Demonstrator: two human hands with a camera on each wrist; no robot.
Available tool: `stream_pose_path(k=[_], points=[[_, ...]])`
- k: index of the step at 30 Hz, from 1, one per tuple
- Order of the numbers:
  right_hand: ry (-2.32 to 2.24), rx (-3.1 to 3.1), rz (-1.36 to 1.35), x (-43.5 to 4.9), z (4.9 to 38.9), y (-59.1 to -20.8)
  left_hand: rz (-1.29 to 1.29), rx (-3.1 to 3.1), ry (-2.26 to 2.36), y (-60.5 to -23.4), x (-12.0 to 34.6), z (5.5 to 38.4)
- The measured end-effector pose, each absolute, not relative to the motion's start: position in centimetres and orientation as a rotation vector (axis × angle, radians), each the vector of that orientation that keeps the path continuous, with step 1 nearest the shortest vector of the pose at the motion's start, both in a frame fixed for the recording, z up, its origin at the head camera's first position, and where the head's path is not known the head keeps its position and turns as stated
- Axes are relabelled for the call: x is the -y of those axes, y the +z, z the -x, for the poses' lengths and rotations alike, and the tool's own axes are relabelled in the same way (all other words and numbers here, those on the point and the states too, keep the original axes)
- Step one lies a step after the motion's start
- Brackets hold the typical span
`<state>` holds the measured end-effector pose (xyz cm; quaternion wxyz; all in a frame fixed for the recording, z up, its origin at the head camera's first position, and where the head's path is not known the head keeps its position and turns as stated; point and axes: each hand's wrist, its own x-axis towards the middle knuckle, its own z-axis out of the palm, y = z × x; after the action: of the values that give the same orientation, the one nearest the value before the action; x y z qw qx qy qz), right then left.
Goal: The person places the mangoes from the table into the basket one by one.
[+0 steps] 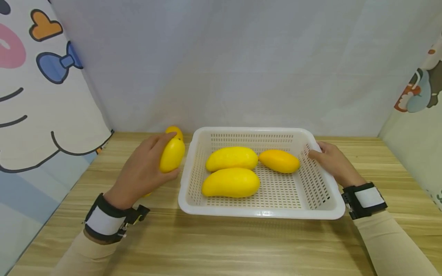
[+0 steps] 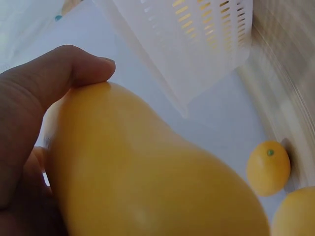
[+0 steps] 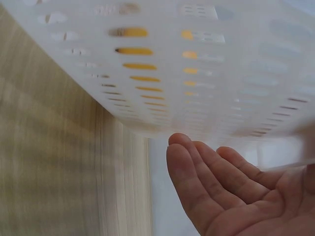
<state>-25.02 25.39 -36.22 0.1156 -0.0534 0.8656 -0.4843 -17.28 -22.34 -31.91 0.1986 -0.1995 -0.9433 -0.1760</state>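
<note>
My left hand (image 1: 142, 168) grips a yellow mango (image 1: 172, 155) left of the white basket, thumb and fingers on either side of it. In the left wrist view the held mango (image 2: 147, 167) fills much of the foreground. My right hand (image 1: 335, 164) holds the right rim of the white perforated basket (image 1: 262, 213), thumb over the rim and fingers on the outside. Two yellow mangoes, a rear one (image 1: 232, 158) and a front one (image 1: 230, 183), lie side by side in the basket's left half. A smaller orange-yellow mango (image 1: 279, 161) lies to their right.
Behind the held mango is an orange-yellow fruit (image 1: 174, 132) near the back curtain (image 1: 241, 69). A yellow sliver (image 1: 147, 194) shows under my left wrist, mostly hidden. The wood-grain table (image 1: 221, 245) spreads under everything, with printed cloth (image 1: 51, 126) along the left.
</note>
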Motion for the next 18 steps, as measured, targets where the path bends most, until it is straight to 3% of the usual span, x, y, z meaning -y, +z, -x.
stream_pose_path(k=[18], points=[[-1.412,-2.546,0.155,-25.4,25.0,-36.3,0.655,2.56,-0.505,-30.9,20.8,16.4]])
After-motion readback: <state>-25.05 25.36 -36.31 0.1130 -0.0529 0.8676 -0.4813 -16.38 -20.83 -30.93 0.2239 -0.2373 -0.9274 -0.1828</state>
